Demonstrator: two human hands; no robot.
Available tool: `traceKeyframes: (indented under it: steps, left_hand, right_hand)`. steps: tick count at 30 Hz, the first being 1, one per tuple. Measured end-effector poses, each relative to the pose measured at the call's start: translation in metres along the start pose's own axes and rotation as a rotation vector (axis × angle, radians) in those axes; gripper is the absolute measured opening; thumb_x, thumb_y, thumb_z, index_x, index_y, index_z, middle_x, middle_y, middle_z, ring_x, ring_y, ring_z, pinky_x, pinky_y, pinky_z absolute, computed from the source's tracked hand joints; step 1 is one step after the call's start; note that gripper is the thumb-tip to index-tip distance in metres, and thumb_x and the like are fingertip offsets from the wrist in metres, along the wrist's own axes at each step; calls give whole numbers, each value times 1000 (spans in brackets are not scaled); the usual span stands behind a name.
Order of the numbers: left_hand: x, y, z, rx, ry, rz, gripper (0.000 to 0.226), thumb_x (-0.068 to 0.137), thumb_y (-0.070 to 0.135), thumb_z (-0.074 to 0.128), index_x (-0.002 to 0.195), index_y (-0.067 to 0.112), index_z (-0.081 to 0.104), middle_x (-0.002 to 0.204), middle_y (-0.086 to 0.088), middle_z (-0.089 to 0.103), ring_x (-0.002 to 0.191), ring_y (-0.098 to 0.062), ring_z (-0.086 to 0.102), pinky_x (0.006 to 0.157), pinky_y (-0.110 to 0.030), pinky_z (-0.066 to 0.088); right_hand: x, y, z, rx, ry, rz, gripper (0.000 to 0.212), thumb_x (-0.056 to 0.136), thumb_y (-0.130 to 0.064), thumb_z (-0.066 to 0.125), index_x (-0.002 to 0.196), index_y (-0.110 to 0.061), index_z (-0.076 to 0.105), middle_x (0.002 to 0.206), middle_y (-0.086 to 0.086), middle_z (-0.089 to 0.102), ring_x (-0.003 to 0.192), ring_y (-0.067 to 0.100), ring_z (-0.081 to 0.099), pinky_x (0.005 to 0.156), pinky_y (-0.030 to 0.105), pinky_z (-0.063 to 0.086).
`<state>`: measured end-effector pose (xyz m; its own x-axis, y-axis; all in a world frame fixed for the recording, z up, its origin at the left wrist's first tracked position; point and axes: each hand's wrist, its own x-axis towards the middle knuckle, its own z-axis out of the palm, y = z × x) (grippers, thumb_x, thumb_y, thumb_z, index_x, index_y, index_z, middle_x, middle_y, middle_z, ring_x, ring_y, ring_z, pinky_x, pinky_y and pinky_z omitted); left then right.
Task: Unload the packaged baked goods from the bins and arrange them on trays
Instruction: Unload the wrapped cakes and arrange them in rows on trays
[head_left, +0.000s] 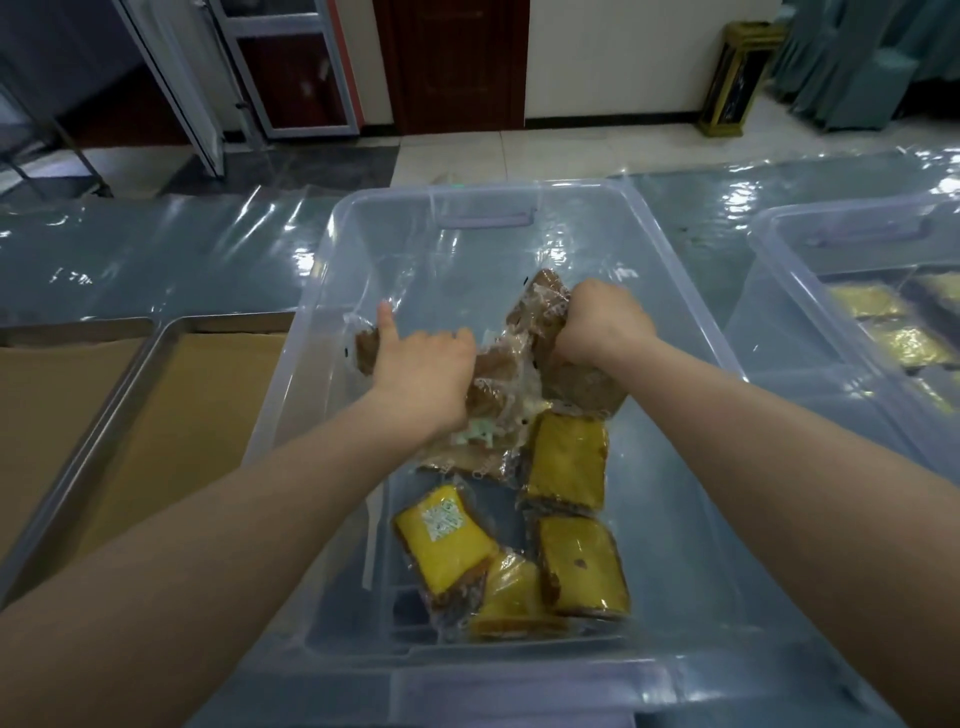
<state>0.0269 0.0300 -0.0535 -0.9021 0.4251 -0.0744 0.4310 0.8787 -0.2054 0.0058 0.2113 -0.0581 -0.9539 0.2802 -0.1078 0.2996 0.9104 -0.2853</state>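
The clear bin (457, 254) on the desk (156, 249) holds film-wrapped brown cakes (582, 384) at its middle and yellow cakes (569, 457) nearer the person; a lined tray (171, 415) waits on the left. The cakes look light, soft and slippery, so they are best held by their flat faces. The left grip (423, 371) clutches brown cakes with its forefinger (385, 322) straight; the right grip (602, 322) clenches another.

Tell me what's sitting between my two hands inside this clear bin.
In the head view, brown packaged cakes in crinkled clear wrap fill the gap between the left hand and right hand, and both hands grip them.

The second bin (774, 317) and left tray (78, 326) run off frame.
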Motion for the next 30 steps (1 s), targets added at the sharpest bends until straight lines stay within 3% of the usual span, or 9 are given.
traceKeyframes:
  steps: [2,6,9,13,16,20,23,30]
  left_hand:
    - [3,-4,-4,11,153,-14,41,77,29,69,97,15,37,82,0,52,94,-26,58,113,-57,3]
    - [9,-18,-11,20,386,-31,49,77,27,70,114,12,42,113,-9,57,109,-30,52,111,-51,17]
    - [12,-35,-22,7,608,-45,44,77,23,69,113,11,46,110,-11,59,106,-32,52,108,-52,24]
    - [12,-56,-37,39,814,-35,30,80,10,63,108,6,53,105,-14,61,103,-35,54,110,-56,22]
    - [6,-72,-40,65,896,-64,32,79,8,65,108,6,53,106,-14,61,105,-34,54,110,-56,20]
    - [-13,-95,-42,57,938,-130,35,78,8,68,109,7,53,109,-13,60,107,-34,53,110,-56,18]
    - [-26,-104,-41,25,921,-175,34,79,10,66,109,6,53,109,-14,60,108,-35,52,111,-57,18]
    - [-49,-115,-33,-49,861,-240,42,75,17,73,109,7,51,106,-14,60,108,-35,53,111,-59,18]
  right_hand:
    - [0,0,-3,52,41,11,16,76,-6,58,70,-11,45,70,5,51,58,20,49,44,25,31]
    - [-1,3,-10,59,20,24,16,73,-12,64,71,-11,48,68,5,52,57,20,50,43,23,31]
    - [-5,2,-5,-29,-118,-4,21,70,-19,71,72,-13,51,70,5,55,60,20,53,45,24,36]
    - [-11,-23,18,-196,-370,-288,37,67,-34,80,88,-15,56,87,2,61,76,23,57,62,29,42]
    - [-14,-46,46,-204,-486,-430,53,65,-41,82,107,-14,65,102,5,64,95,27,61,73,30,45]
    - [-15,-69,84,-263,-597,-488,68,62,-44,82,122,-21,58,125,8,58,119,30,49,102,44,40]
    - [-16,-74,98,-252,-650,-463,68,64,-37,82,124,-22,54,122,5,61,113,28,55,94,41,47]
    - [-36,-70,94,-256,-559,-455,73,65,-37,82,127,-23,47,120,3,60,107,27,57,86,39,50]
